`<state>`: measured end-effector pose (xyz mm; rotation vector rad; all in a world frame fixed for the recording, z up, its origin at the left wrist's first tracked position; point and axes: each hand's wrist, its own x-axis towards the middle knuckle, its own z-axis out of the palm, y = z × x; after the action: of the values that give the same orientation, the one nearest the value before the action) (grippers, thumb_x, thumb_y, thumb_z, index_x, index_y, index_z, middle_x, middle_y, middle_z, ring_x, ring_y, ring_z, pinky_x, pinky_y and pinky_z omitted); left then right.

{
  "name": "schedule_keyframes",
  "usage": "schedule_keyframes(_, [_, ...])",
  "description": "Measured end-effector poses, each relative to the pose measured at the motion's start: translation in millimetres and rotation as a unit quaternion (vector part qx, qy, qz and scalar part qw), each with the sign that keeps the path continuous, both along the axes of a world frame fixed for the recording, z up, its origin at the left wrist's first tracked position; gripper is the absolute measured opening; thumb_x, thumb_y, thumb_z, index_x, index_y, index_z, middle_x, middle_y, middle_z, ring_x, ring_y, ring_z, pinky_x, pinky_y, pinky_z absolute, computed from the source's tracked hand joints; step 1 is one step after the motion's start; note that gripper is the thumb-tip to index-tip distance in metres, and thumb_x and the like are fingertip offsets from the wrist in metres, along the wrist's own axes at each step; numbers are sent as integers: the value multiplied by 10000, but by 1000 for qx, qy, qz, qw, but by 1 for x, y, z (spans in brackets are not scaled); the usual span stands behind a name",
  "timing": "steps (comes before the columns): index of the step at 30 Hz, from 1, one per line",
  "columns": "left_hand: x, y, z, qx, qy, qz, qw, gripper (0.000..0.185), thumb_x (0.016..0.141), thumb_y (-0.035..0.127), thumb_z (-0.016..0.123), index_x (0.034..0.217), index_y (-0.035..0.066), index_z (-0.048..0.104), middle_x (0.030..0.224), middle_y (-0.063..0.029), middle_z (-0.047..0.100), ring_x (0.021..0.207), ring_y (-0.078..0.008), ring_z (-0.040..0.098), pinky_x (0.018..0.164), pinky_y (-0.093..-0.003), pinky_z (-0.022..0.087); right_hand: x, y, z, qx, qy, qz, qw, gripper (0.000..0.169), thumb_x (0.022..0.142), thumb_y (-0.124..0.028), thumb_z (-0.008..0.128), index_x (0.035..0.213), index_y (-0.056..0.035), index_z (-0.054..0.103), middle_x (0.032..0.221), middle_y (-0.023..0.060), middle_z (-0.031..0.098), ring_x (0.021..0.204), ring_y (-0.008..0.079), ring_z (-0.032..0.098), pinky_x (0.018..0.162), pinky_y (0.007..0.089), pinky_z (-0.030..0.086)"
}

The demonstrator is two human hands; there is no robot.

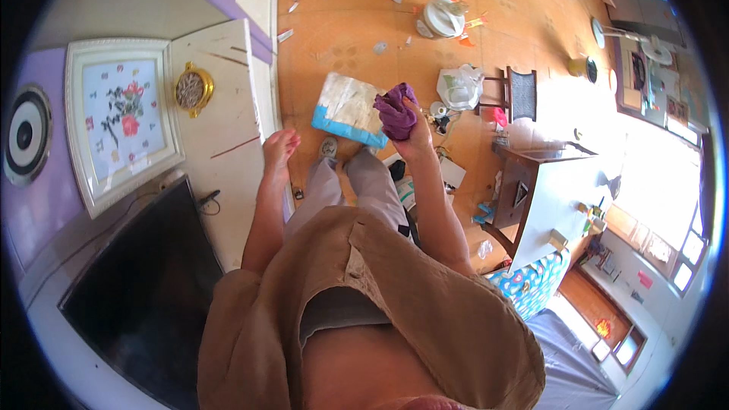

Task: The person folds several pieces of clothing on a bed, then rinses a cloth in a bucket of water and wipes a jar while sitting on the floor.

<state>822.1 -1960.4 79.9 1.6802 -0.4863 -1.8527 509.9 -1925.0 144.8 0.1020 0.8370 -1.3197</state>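
Note:
A crumpled purple cloth (pixel 397 113) is bunched up in my right hand (pixel 417 134), which is raised in front of me. Nothing is held in my left hand (pixel 280 151); its fingers are slightly bent, beside the edge of a white cabinet top (pixel 228 119). On that top stands a gold-coloured dish (pixel 193 89) filled with small pieces, next to a white-framed floral clock (pixel 126 119). Below and between my hands, a white and blue bag or packet (pixel 348 107) lies on the tiled floor, just beyond my shoes.
At the left a large television (pixel 142 296) stands by the cabinet. Plastic bags (pixel 460 86), wrappers and a lidded bin (pixel 443 18) are scattered ahead on the floor. A small stool (pixel 521 94) and a white-topped table (pixel 555 199) stand to the right.

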Motion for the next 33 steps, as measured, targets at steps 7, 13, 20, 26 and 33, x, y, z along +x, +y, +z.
schedule_keyframes(7, [-19,-56,-5,9,-36,0,999,197,858,197,653,983,45,646,839,-61,683,725,-123,639,688,-225,488,-81,-16,10,49,23,-94,994,325,888,-343,594,1127,-126,570,999,46,660,821,216,639,631,334,492])
schedule_keyframes(13, [-176,-176,-15,-100,-51,-123,986,179,867,140,631,1007,31,653,830,-50,676,723,-117,630,688,-228,482,-229,-57,-25,40,-2,-206,978,338,866,-361,599,1098,-114,600,965,60,675,830,214,647,623,343,498])
schedule_keyframes(20, [-430,-305,-47,-244,-107,-320,909,215,859,132,639,1030,3,655,882,-81,677,820,-151,637,747,-279,506,-404,-115,-104,104,24,-284,953,324,881,-331,601,1120,-114,581,956,59,671,815,210,645,633,333,503])
schedule_keyframes(26, [-530,-332,-66,-129,-91,-402,902,209,860,116,619,1026,-9,639,895,-83,679,819,-127,630,739,-264,498,-484,-125,-149,202,3,-307,930,292,894,-315,597,1086,-94,591,894,53,669,752,197,651,612,331,521])
schedule_keyframes(33, [-571,-375,-60,-83,-169,-454,871,177,891,92,584,1025,-17,622,899,-80,668,818,-135,636,773,-264,510,-516,-146,-172,197,-15,-331,923,279,876,-288,626,1091,-114,589,944,42,670,803,202,654,674,331,526])
